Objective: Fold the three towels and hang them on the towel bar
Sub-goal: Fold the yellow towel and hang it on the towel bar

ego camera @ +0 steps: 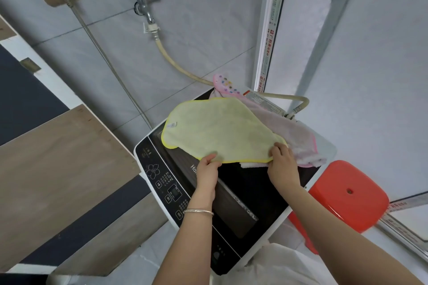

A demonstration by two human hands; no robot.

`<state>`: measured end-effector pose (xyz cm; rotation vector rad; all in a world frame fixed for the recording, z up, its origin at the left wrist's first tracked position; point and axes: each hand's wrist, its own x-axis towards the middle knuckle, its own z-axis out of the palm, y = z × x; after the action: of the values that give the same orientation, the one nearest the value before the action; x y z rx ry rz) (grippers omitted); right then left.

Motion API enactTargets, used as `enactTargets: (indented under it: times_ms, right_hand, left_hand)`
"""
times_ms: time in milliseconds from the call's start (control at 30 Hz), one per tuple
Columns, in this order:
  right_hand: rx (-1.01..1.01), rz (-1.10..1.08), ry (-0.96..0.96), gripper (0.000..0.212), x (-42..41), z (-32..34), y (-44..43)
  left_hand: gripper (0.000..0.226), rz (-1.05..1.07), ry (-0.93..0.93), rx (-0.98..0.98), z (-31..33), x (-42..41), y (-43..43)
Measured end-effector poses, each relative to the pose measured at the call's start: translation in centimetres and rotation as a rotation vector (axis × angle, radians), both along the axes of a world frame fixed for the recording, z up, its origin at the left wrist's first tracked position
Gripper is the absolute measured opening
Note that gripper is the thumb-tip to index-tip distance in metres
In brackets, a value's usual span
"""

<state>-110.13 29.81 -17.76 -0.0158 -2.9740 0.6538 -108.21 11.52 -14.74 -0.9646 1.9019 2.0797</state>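
Yellow-green towel (pixel 222 127) lies spread on the washing machine (pixel 243 194) lid, its near hem just short of the bare dark lid. Left hand (pixel 208 169) pinches the near hem, thumb on top. Right hand (pixel 281 162) grips the near right corner, fingers closed on the cloth. Pink towel (pixel 294 136) lies under and right of it, draping toward the machine's right edge; a white towel (pixel 252 165) peeks out below. Red stool (pixel 347 194) stands tight against the machine's right side. Hose (pixel 176 62) and tap (pixel 146 7) behind on the wall.
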Motion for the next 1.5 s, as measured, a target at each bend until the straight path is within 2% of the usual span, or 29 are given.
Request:
enactTargets:
  times_ms: [67, 300, 400, 500, 667, 867, 1000, 1133, 1267, 1400, 1500]
  right_hand:
    - [-0.013, -0.014, 0.009, 0.02, -0.5, 0.1, 0.4]
    - [-0.067, -0.034, 0.062, 0.034, -0.8, 0.4, 0.5]
    - [-0.094, -0.055, 0.03, 0.025, -0.9, 0.7, 0.5]
    - [-0.114, -0.069, -0.003, 0.018, -1.1, 1.0, 0.7]
    - [-0.123, -0.092, -0.046, 0.023, -1.1, 1.6, 1.0]
    - [-0.15, -0.133, 0.01, 0.023, -1.0, 2.3, 1.0]
    - [-0.269, -0.17, 0.202, 0.023, -0.8, 3.6, 0.9]
    - [-0.342, -0.104, 0.335, 0.031, -0.7, 5.4, 0.8]
    - [-0.339, -0.091, 0.367, 0.036, -0.3, 6.2, 0.5]
    - [-0.34, -0.097, 0.357, 0.034, 0.1, 6.3, 0.2]
    - [-0.357, -0.064, 0.364, 0.045, 0.8, 6.6, -0.3]
  left_hand:
    - [0.038, 0.048, -0.002, -0.002, -0.2, -0.4, 0.2]
    - [0.03, 0.248, -0.028, -0.077, 0.3, -1.6, 1.2]
    - [0.034, 0.298, -0.009, -0.074, 0.5, -2.1, 1.6]
    - [0.032, 0.324, 0.009, -0.002, 1.1, -2.6, 1.7]
    - [0.014, 0.331, 0.003, 0.06, 0.7, -3.0, 1.2]
    - [0.036, 0.329, 0.058, 0.169, 0.6, -3.4, 0.3]
    - [0.045, 0.301, 0.075, 0.244, 1.0, -4.2, -1.5]
    - [0.046, 0.355, 0.099, 0.287, 1.3, -4.9, -3.8]
    - [0.045, 0.495, 0.145, 0.395, 1.3, -4.8, -5.6]
    - [0.048, 0.586, 0.18, 0.362, 1.7, -4.0, -6.6]
    - [0.048, 0.598, 0.218, 0.311, 2.0, -3.2, -7.1]
